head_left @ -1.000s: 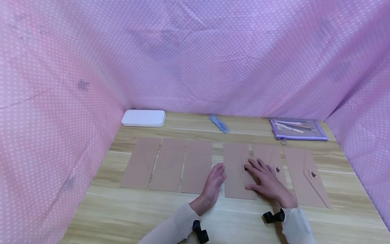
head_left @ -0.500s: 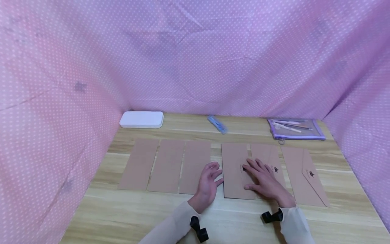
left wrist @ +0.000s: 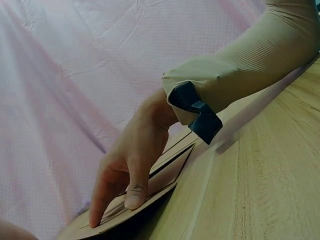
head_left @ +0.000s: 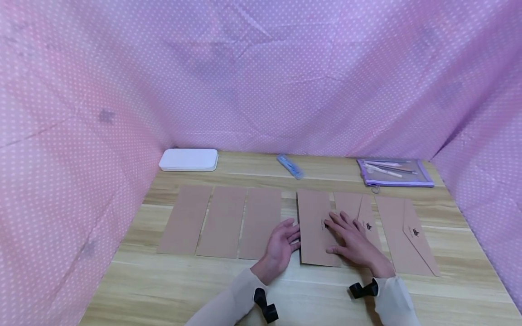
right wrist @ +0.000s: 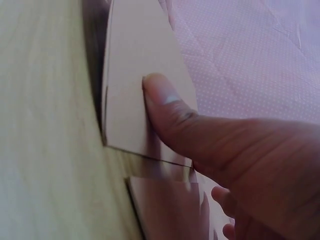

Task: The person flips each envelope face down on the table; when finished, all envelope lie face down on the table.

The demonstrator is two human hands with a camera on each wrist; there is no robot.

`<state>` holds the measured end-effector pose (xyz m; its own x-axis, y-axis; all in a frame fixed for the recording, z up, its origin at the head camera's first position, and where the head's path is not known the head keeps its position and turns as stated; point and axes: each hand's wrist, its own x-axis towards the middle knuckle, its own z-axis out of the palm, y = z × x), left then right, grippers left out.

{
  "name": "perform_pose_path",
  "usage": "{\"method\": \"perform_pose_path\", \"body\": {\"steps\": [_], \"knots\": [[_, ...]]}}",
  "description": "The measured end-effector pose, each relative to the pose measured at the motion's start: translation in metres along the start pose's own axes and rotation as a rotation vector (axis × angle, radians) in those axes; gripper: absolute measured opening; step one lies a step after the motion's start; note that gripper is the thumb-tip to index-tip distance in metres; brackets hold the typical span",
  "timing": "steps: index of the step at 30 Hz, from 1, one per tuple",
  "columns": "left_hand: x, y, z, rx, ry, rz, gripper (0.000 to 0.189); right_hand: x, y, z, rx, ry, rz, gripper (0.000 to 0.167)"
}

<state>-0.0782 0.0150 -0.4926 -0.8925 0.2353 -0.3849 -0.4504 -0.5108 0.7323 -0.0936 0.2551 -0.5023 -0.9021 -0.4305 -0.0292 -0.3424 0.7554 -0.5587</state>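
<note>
My right hand [head_left: 356, 242], fingers spread, rests on the brown paper envelope [head_left: 311, 231] right of centre. In the right wrist view the thumb [right wrist: 165, 100] presses on its face. The envelope's left edge stands slightly off the table, with dark shadow under it in the left wrist view. My left hand [head_left: 277, 249] is beside that edge, palm turned up and fingers loosely bent, fingertips at the edge. Whether they reach under it cannot be told. In the left wrist view my right hand [left wrist: 132, 160] bears down on the envelope, and only a sliver of the left hand shows.
Three plain envelopes [head_left: 220, 222] lie in a row at left. Two flap-side envelopes with crown prints, one the rightmost envelope [head_left: 401, 240], lie at right. Behind are a white case [head_left: 188, 160], a small blue packaged item [head_left: 290, 166] and a purple-edged pen pouch [head_left: 395, 179].
The left hand has turned palm up and its fingers have come to the envelope's left edge. That edge has risen a little. The right hand has stayed in place.
</note>
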Motion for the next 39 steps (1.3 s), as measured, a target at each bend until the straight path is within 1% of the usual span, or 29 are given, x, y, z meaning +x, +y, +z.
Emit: {"method": "perform_pose_path", "body": {"steps": [4,7,13,17,20,23,27,30,34,37,39], "knots": [[0.001,-0.002,-0.001,0.058,-0.035,-0.02,0.062,0.001,0.0,0.0,0.031,-0.011,0.009,0.075],[0.001,-0.003,-0.001,0.085,-0.053,-0.009,0.061,0.001,-0.002,0.0,0.041,-0.014,0.0,0.075],[0.002,-0.003,-0.001,0.105,-0.057,-0.003,0.059,0.002,-0.009,-0.001,0.02,-0.026,-0.027,0.07],[0.002,0.0,-0.001,0.112,-0.056,-0.021,0.056,0.002,-0.014,-0.003,0.018,-0.034,-0.049,0.065],[0.002,0.003,-0.001,0.109,-0.072,-0.033,0.055,0.003,-0.019,-0.004,0.026,-0.036,-0.052,0.062],[0.001,0.006,-0.001,0.103,-0.092,-0.031,0.057,0.004,-0.023,-0.003,0.047,-0.027,-0.052,0.059],[-0.002,0.01,0.0,0.102,-0.115,-0.019,0.058,0.006,-0.026,0.0,0.113,0.022,-0.052,0.058],[-0.004,0.011,0.001,0.107,-0.126,-0.014,0.058,0.007,-0.028,0.003,0.213,0.055,-0.066,0.06],[-0.005,0.012,0.002,0.106,-0.133,-0.008,0.057,0.009,-0.031,0.008,0.39,0.035,-0.068,0.064],[-0.006,0.013,0.004,0.104,-0.139,0.002,0.057,0.01,-0.034,0.012,0.47,0.009,-0.045,0.071],[-0.007,0.014,0.006,0.1,-0.15,0.011,0.057,0.011,-0.037,0.014,0.499,0.002,-0.037,0.074]]}}
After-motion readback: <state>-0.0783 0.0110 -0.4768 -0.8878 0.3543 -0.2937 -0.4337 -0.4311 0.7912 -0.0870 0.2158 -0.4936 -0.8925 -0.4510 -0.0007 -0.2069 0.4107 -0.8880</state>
